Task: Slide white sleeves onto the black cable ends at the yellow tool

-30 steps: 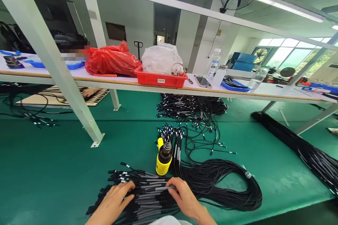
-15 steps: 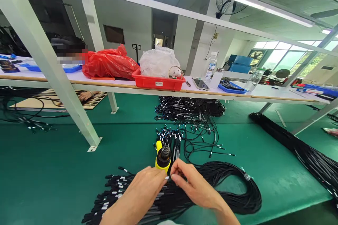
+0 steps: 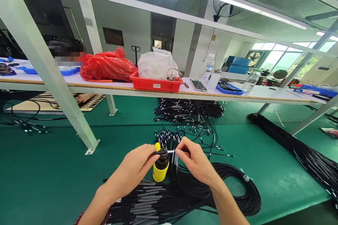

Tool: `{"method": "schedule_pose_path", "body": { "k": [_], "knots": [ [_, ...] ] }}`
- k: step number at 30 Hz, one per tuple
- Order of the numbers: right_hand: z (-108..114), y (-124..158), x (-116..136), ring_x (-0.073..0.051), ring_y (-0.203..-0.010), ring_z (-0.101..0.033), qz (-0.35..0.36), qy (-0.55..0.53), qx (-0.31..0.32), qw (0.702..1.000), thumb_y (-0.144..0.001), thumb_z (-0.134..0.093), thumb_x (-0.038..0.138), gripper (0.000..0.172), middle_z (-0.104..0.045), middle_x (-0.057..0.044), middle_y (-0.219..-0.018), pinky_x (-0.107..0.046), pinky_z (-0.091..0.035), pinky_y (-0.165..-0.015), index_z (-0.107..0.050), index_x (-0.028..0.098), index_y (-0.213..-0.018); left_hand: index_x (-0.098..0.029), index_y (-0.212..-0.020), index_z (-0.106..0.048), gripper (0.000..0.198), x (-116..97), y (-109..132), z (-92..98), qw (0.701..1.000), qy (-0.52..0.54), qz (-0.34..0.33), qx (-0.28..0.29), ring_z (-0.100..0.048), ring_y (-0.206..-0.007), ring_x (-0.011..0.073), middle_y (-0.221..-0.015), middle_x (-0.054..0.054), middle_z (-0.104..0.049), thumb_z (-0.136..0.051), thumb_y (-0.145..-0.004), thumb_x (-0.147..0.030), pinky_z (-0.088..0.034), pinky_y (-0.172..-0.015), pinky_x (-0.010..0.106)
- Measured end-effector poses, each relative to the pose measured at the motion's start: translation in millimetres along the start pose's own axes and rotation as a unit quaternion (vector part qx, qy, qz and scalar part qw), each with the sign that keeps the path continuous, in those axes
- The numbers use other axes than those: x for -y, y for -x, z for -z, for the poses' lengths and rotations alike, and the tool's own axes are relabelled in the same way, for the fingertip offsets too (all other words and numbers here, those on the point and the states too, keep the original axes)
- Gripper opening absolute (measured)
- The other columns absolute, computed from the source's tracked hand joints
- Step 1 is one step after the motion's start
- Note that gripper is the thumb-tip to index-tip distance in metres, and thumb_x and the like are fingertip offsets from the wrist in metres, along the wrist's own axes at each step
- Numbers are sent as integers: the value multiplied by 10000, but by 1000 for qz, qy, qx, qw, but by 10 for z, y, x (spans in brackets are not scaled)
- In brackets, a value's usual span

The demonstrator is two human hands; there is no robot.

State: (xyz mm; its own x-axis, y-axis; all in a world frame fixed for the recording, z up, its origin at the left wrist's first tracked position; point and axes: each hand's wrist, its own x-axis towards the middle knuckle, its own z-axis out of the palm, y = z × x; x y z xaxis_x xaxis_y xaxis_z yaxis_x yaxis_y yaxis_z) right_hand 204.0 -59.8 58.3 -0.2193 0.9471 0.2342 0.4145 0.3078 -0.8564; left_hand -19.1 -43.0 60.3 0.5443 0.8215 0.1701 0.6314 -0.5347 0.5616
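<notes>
Cable end, white-sleeved: held level, pinched between fingertips of left hand (cable at its 2 o'clock) and right hand (at its 10 o'clock). Yellow tool: upright, at 6 o'clock just below the cable end, on green mat.

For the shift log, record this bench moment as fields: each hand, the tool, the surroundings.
Yellow tool: upright on green table
Left hand: fingers pinch a thin cable at the tool's tip
Right hand: fingers pinch the same cable
Cable bundle: lies on table, near side of tool
Shelf: red tray, red bag, phone, bottle
</notes>
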Motion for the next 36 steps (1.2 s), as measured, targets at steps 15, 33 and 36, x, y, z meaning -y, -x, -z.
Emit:
{"method": "schedule_pose_path", "body": {
  "k": [15, 33, 36],
  "knots": [
    [-294, -294, -477, -115, -608, -478, -31, -17, -25, 999, -809, -568, 262, 157, -501, 43, -660, -212, -394, -554, -487, 198, -691, -212, -647, -446, 459, 344, -253, -316, 991, 83, 85, -53, -442, -611, 154, -608, -42, -458, -271, -970, -487, -318, -606, 260],
    [-380, -366, -630, -125, -588, -518, -46, 32, -60, 997, -777, -560, 235, 137, -529, 38, -630, -223, -412, -553, -479, 207, -669, -209, -732, -531, 363, 504, -372, -472, 986, 102, 113, -63, -490, -646, 168, -683, -17, -568, -368, -914, -477, -318, -583, 253],
    [-387, -373, -656, -126, -591, -527, -44, 37, -61, 996, -773, -563, 229, 122, -543, 35, -636, -224, -419, -557, -492, 206, -677, -207, -749, -540, 340, 505, -375, -472, 987, 102, 109, -65, -495, -650, 166, -707, -15, -581, -380, -912, -459, -315, -582, 252]
  ]
}}
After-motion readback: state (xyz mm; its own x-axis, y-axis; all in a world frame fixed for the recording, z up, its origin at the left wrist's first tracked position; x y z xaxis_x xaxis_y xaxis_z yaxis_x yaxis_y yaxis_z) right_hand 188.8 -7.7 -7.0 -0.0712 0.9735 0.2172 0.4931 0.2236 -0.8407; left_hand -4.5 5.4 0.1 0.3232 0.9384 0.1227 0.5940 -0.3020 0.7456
